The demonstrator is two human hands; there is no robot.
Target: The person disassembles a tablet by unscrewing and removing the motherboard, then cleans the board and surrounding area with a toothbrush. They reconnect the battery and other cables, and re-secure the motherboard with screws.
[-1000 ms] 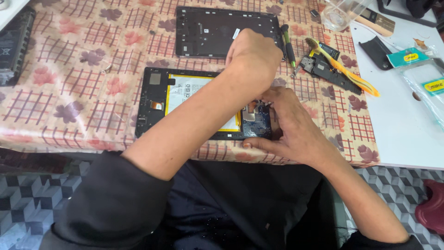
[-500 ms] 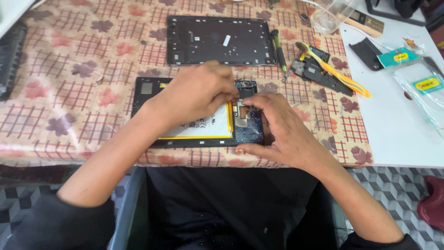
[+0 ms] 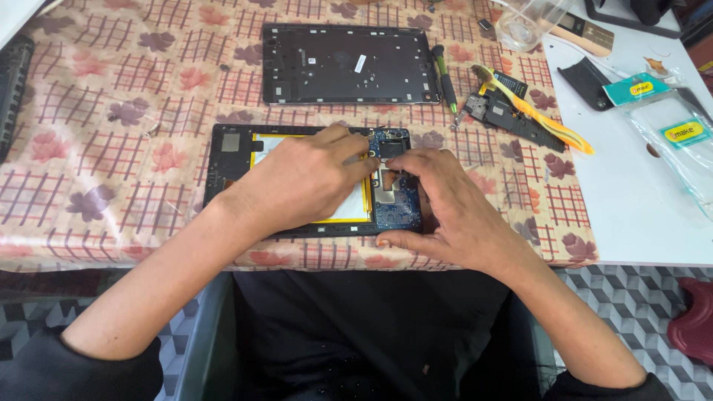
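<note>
At the far left a dark device (image 3: 13,82) lay half out of view at the edge of the patterned tablecloth (image 3: 89,186). Nearer us sat the opened tablet (image 3: 230,160), face down near the front edge of the table, with its yellow-edged battery (image 3: 355,210) showing. Our left hand (image 3: 304,182) lay flat over that battery, fingers spread and pressing, closed on nothing. Just to its right, the blue circuit board (image 3: 397,212) sat at the tablet's right end, and our right hand (image 3: 445,212) cupped that end, thumb along the bottom edge and fingertips (image 3: 401,157) resting on the board; we could not tell whether they pinched any small part. Above, well apart, lay the removed back cover (image 3: 345,63), then a green-handled screwdriver (image 3: 444,78), loose parts (image 3: 505,115) and a yellow prying tool (image 3: 538,119), and sealed packets (image 3: 668,122) on the white table (image 3: 639,223).

We judged the chief risk to be pressure: leaning hard on the battery could dent it, and a slipping fingertip could strain a connector or thin cable on the board.
</note>
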